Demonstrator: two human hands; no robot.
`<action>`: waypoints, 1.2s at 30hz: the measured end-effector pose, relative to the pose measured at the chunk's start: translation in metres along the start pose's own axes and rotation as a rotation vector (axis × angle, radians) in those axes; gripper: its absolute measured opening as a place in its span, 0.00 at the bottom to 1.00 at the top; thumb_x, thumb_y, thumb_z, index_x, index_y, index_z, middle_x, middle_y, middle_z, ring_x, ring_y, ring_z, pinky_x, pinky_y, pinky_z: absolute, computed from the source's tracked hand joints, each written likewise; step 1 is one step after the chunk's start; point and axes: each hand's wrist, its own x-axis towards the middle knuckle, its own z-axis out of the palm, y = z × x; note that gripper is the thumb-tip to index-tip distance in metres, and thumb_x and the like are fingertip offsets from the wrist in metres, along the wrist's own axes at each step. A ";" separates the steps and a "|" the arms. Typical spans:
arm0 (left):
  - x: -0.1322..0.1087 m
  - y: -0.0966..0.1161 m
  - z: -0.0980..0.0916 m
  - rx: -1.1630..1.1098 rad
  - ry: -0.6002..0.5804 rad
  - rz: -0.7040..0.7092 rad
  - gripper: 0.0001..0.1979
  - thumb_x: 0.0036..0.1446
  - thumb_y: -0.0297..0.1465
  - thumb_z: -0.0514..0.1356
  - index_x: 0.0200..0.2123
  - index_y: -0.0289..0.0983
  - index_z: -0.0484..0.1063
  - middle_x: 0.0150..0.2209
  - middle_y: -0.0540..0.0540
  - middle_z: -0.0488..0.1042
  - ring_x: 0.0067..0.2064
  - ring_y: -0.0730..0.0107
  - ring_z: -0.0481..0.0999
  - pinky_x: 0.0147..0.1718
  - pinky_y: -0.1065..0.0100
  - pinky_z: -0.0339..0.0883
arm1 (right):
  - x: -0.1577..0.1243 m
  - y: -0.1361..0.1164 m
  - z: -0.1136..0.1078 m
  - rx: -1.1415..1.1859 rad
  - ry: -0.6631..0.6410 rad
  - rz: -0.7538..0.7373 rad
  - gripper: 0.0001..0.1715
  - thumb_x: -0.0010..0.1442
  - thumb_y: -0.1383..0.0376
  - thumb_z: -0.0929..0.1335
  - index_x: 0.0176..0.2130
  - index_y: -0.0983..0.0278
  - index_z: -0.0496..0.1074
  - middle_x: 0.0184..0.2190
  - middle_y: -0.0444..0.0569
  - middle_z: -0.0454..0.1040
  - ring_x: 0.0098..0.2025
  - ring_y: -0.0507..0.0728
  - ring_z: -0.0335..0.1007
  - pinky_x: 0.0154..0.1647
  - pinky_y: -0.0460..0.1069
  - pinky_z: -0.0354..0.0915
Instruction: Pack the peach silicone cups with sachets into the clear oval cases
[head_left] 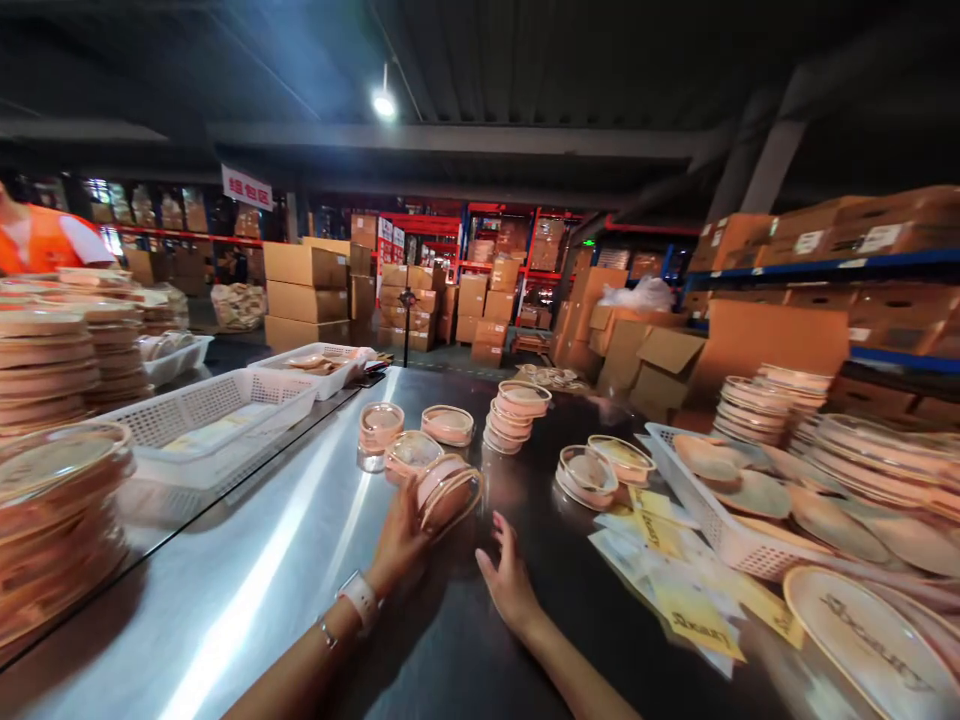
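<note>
From my remote station I am looking across a dim storage hall, where cardboard boxes [304,295] are standing in piles before red and blue racking, and a person in an orange vest [30,240] is showing at the far left. In the foreground a glossy metal table [435,660] is throwing back a hard streak of light. Tall stacks [60,540] of round goods are rising on the left, probably piled to save surface. A white perforated basket [195,470] is lying beside them, while a white tray [761,555] on the right is corralling loose round pieces. Near the middle, the left hand [401,535] is gripping a round pack [450,490] by its side and holding it tilted, perhaps to expose its face. The right hand [510,575] is hovering just beside it, bare and fingers apart, seemingly leaving access. Yellow printed slips [694,610] are spreading loosely near the tray; a pale watch [358,597] is circling the left wrist.
</note>
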 end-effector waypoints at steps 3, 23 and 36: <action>-0.011 0.006 -0.008 0.063 0.036 0.062 0.33 0.54 0.28 0.62 0.63 0.35 0.60 0.56 0.32 0.72 0.57 0.46 0.74 0.56 0.43 0.70 | -0.001 -0.002 0.005 0.134 0.055 0.023 0.37 0.61 0.54 0.66 0.64 0.60 0.55 0.65 0.62 0.62 0.63 0.67 0.66 0.62 0.66 0.65; -0.018 0.026 -0.028 0.009 0.017 0.465 0.27 0.61 0.31 0.63 0.62 0.44 0.62 0.55 0.38 0.68 0.56 0.55 0.74 0.50 0.55 0.76 | 0.007 -0.039 -0.025 0.786 -0.080 0.305 0.46 0.52 0.31 0.67 0.58 0.54 0.70 0.63 0.54 0.68 0.67 0.69 0.59 0.62 0.68 0.61; -0.031 0.048 -0.010 -0.716 -0.338 -0.228 0.47 0.48 0.55 0.68 0.64 0.44 0.53 0.61 0.33 0.68 0.61 0.41 0.72 0.57 0.44 0.71 | -0.018 -0.079 -0.012 0.786 -0.419 0.254 0.42 0.58 0.30 0.61 0.50 0.57 0.77 0.52 0.56 0.79 0.55 0.68 0.76 0.57 0.64 0.70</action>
